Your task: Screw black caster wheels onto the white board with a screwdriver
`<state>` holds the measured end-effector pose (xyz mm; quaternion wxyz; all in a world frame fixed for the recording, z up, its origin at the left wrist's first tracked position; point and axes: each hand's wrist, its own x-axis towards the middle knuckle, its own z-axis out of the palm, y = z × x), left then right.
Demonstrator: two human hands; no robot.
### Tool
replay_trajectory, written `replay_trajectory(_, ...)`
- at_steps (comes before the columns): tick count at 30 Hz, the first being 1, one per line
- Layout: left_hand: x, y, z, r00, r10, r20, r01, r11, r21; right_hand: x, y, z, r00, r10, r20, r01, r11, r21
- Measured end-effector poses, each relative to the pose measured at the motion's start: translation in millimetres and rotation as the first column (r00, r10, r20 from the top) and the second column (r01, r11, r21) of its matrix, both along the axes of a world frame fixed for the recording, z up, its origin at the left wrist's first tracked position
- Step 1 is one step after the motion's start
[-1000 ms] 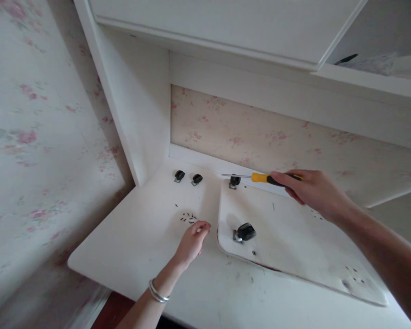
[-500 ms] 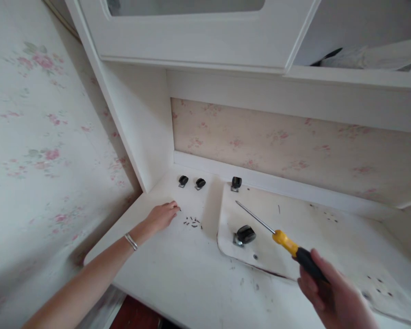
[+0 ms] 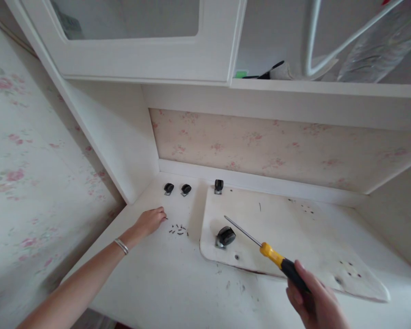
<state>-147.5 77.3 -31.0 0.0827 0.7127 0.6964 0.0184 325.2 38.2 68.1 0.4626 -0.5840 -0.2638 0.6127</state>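
Observation:
My right hand is closed round the black and yellow handle of a screwdriver, whose shaft points up-left over a white curved board. A black caster wheel is mounted on that board just below the tip. My left hand, with a bracelet on the wrist, rests on the white desk with its fingertips pinched at a single small black screw, just left of several loose black screws.
Two loose casters lie by the back wall and a third sits at the board's far corner. A white side panel rises on the left. Cabinets and an open shelf hang overhead.
My right hand drew the screwdriver from the back wall down toward me. My left hand moved from right of the screws to their left. The view tilted upward.

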Motion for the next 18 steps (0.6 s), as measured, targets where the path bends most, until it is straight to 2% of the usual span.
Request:
replay_trajectory(9, 6.6, 5.8, 5.4, 0.998, 0.05, 0.037, -0.049, 0.998, -0.044, 1.5, -2.1, -5.9, 0.997, -0.041, -0.065, 0.038, 0.998, -0.041)
replay_trajectory(14, 6.6, 8.2, 8.1, 0.982, 0.116, 0.149, -0.114, 0.993, -0.024, 4.1, -4.7, -8.3, 0.994, -0.028, -0.109, 0.024, 0.999, -0.038)
replay_trajectory(18, 5.4, 6.1, 12.5, 0.942, 0.179, 0.285, -0.195, 0.98, 0.03, 3.9, -10.2, -8.8, 0.992, -0.06, -0.114, 0.056, 0.998, -0.038)
